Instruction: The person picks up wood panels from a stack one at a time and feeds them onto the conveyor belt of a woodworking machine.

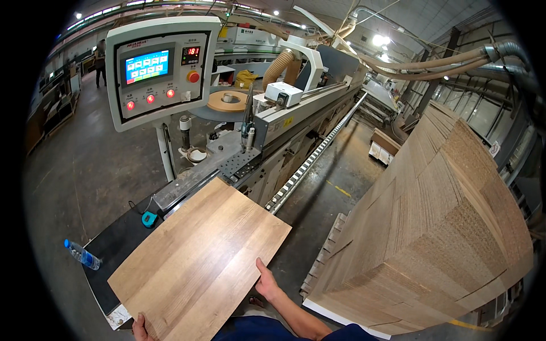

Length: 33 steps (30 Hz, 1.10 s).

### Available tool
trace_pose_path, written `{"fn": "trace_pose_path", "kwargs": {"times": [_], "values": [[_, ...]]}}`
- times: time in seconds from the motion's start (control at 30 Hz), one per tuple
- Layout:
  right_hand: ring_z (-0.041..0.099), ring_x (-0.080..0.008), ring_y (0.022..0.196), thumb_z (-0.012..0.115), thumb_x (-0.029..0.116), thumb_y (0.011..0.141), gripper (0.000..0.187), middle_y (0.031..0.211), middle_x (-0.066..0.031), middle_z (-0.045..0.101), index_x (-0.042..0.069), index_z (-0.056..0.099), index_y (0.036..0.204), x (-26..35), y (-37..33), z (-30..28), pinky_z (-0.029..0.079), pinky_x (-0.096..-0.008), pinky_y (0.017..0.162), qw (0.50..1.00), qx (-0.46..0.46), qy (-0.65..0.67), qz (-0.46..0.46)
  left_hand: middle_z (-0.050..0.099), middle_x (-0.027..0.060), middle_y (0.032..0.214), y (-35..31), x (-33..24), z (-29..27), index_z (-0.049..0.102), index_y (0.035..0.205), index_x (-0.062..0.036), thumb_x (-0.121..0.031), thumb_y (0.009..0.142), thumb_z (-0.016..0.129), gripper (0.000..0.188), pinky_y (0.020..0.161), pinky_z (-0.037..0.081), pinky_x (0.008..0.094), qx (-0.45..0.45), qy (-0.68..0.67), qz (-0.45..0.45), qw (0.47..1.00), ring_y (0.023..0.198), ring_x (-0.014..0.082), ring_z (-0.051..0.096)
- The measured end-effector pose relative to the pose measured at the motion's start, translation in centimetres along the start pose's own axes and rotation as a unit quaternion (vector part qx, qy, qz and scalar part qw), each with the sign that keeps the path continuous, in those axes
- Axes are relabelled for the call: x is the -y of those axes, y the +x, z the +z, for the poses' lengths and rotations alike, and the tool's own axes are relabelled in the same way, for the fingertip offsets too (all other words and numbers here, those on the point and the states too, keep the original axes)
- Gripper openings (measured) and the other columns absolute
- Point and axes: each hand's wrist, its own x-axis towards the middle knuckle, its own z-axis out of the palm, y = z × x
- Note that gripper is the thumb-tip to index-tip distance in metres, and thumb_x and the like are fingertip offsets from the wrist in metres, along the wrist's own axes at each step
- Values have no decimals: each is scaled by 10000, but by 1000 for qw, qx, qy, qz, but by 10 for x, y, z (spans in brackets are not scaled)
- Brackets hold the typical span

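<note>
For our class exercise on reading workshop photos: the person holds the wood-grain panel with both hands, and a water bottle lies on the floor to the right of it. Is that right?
Not quite. The head view shows the water bottle lying to the left of the wood-grain panel, not the right. The rest stands: the left hand and the right hand both hold the panel.

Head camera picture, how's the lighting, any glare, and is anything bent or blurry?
Head view: even overhead lighting, glare only at the ceiling lamps; fisheye bends the conveyor rail and blacks out the corners; wood panel and both hands, left hand, right hand, look sharp.
</note>
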Motion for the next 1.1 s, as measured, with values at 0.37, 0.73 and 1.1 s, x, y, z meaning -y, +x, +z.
{"fn": "trace_pose_path", "kwargs": {"times": [0.37, 0.73, 1.1], "values": [[486, -246, 1123, 524, 336, 892, 479, 1231, -114, 508, 17, 436, 1238, -2, 3, -7, 375, -388, 983, 1000, -6, -8, -6, 565, 141, 995, 5, 4, -7, 492, 1096, 112, -253, 862, 597, 446, 736, 495, 303, 5, -9, -7, 1000, 874, 222, 553], [478, -252, 1131, 532, 325, 890, 483, 1235, -123, 504, 7, 432, 1239, -1, -2, -3, 368, -393, 988, 1000, 2, -5, 0, 558, 161, 1049, 6, 5, -6, 471, 1134, 109, -262, 865, 590, 474, 783, 487, 333, 7, -12, -14, 1000, 919, 245, 555], [483, -244, 1123, 548, 337, 879, 492, 1226, -115, 512, 11, 443, 1232, -1, 0, -5, 372, -386, 982, 1000, -2, -9, -4, 556, 166, 1059, 7, 8, -9, 467, 1141, 110, -264, 866, 588, 479, 789, 486, 335, 13, -14, -17, 1000, 929, 247, 554]]}}
